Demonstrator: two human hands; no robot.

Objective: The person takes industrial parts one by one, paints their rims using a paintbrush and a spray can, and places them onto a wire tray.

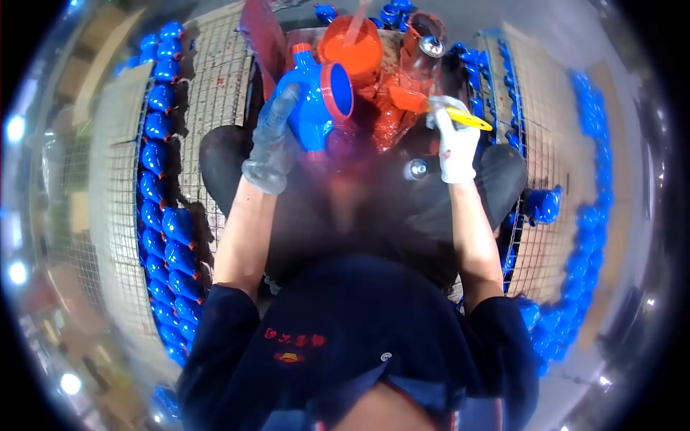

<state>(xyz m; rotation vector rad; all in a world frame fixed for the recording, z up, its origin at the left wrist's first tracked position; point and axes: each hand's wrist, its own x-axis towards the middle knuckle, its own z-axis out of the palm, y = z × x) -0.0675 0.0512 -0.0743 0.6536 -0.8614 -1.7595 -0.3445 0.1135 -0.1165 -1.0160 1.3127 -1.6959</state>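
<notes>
We reach both forearms forward, each leaning inward to the hand. Our left hand (275, 140), in a grey glove, is wrapped round the left side of a blue fitting (310, 97), its fingers pointing forward along the body; we cannot tell where every finger ends. The fitting's wide, red-rimmed mouth faces our other grip. Our right hand (456, 144), in a white glove, is closed round the yellow handle of 1 brush (467, 118), whose red-coated head points left at the fitting, apart from it.

Just beyond the left grip stands a tub (370, 66) of red paint with a pale stick (357, 27) in it. Between the 2 grips lies a heap of red-coated material (392, 129), and a silver-topped can (431, 47) is beyond the right grip. Outward from the left grip is a mesh rack (215, 68), then rows of blue fittings (156, 158); to the right of the brush, 1 single fitting (544, 205) sits on the rack there.
</notes>
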